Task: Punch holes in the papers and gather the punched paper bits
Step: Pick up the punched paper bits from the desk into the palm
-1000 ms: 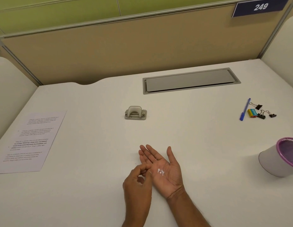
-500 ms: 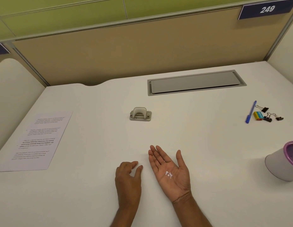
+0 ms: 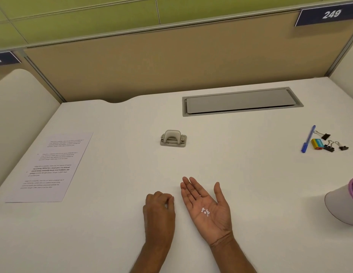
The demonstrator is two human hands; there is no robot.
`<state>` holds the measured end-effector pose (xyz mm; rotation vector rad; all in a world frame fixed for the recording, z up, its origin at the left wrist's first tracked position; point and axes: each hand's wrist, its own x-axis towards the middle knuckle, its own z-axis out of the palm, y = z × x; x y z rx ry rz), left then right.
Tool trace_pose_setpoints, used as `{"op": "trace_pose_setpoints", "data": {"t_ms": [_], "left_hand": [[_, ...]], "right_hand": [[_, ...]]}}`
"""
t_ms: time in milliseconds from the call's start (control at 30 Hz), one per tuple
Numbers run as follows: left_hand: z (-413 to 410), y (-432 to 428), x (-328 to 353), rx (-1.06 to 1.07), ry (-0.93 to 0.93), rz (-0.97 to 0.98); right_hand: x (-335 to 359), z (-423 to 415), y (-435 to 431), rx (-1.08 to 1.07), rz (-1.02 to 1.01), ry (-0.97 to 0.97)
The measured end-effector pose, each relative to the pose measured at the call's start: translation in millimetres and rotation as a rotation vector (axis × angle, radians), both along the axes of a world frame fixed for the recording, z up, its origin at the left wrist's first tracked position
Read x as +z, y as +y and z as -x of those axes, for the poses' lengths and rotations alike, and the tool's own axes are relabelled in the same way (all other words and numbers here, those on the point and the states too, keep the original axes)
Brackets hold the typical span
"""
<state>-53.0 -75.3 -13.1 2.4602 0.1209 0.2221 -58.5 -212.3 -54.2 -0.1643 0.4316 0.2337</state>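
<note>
My left hand point(image 3: 159, 211) has curled its fingers on the surface point(image 3: 112, 233); whether they pinch a bit, I cannot tell. My right hand point(image 3: 215, 218) lies open, palm up, holding the paper bits point(image 3: 205, 212). Punching looks done, and I judge the gathering nearly finished.

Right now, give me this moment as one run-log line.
stage: gathering bits | right hand: open, palm up, paper bits on palm | left hand: curled on desk, pinch unclear | hole punch: untouched
</note>
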Motion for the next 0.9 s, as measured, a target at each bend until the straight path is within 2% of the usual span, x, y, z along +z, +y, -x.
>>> {"op": "trace_pose_setpoints", "data": {"t_ms": [633,700,767,900], "left_hand": [[2.2,-8.6,-5.5,-0.067,0.145,-0.246],[3.4,-5.9,-4.9,-0.068,0.167,-0.202],[8.4,-0.6,-3.2,-0.051,0.15,-0.079],[36.3,-10.6,13.4,-0.071,0.01,0.172]], "right_hand": [[-0.2,-1.3,-0.1,0.018,0.033,-0.015],[1.0,-1.9,-0.1,0.017,0.029,-0.019],[1.6,-2.3,1.0,0.019,0.027,-0.026],[1.5,-2.8,0.5,0.019,0.023,-0.037]]}}
